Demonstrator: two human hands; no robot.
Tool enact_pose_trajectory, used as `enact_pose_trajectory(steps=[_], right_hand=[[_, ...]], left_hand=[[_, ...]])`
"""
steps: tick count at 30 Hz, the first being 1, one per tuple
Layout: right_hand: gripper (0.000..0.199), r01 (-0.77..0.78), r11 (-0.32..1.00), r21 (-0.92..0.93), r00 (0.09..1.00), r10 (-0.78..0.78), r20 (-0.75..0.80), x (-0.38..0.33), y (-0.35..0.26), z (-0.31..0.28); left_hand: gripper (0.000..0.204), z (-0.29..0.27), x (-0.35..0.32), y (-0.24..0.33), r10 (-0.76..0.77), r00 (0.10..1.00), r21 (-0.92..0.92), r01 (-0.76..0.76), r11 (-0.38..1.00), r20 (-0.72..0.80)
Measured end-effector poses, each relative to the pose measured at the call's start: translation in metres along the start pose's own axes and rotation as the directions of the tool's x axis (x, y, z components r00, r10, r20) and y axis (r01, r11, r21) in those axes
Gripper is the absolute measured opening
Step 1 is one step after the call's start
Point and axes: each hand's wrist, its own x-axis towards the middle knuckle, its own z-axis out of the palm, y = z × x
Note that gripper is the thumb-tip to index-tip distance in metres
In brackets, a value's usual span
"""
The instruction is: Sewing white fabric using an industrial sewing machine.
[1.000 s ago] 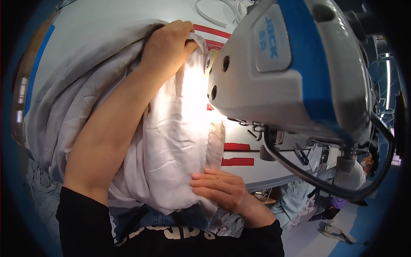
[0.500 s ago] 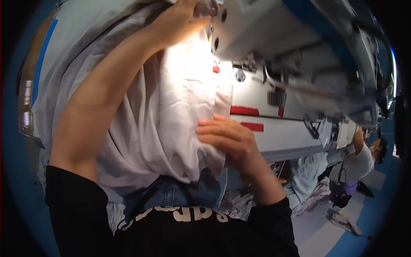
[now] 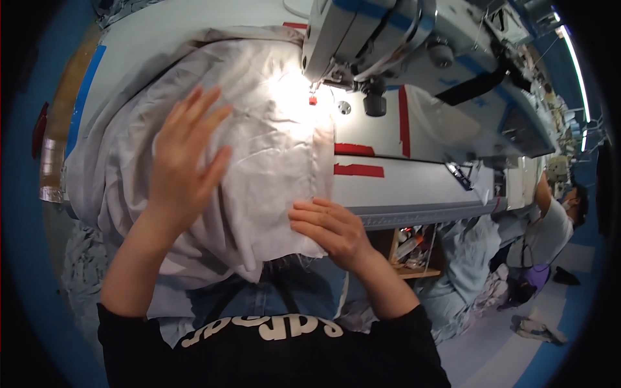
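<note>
Left hand [image 3: 186,158] over the pale-grey satiny cloth [image 3: 268,178], fingers apart! Right hand [image 3: 333,231] lays fingers together on it; clamped, can't tell.

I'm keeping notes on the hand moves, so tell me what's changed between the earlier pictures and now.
The left hand has let go of the far part of the pale cloth beside the sewing machine and come back toward the person, now open with fingers spread over the cloth; contact is unclear. The view has shifted too. The right hand still rests on the cloth's near right part.
</note>
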Motion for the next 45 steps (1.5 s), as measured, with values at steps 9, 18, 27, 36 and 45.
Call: enact_pose_trajectory(steps=[9,18,27,36,45], right_hand=[[0.02,-0.056,0.998,0.019,0.997,0.055,0.059,0.005,-0.003,-0.004],[0.022,-0.134,0.989,0.068,0.985,0.126,0.114,0.03,0.012,-0.015],[0.017,-0.161,0.986,0.052,0.978,0.153,0.139,0.044,0.026,-0.02],[0.02,-0.23,0.965,0.127,0.972,0.22,0.086,0.048,0.038,-0.017],[0.033,-0.13,0.988,-0.087,0.989,0.135,0.057,0.049,0.042,-0.013]], left_hand=[[0.037,0.092,0.06,-0.039,-0.043,0.969,-0.031,0.036,0.999,-0.243],[0.027,0.092,0.096,-0.049,-0.102,0.974,-0.107,0.081,0.991,-0.204],[0.025,0.087,0.121,-0.056,-0.098,0.975,-0.059,0.088,0.994,-0.199],[0.034,0.098,0.135,-0.077,-0.221,0.971,-0.04,0.219,0.975,-0.085],[0.101,0.0,-0.009,0.071,0.287,0.665,-0.419,0.042,0.907,0.689]])
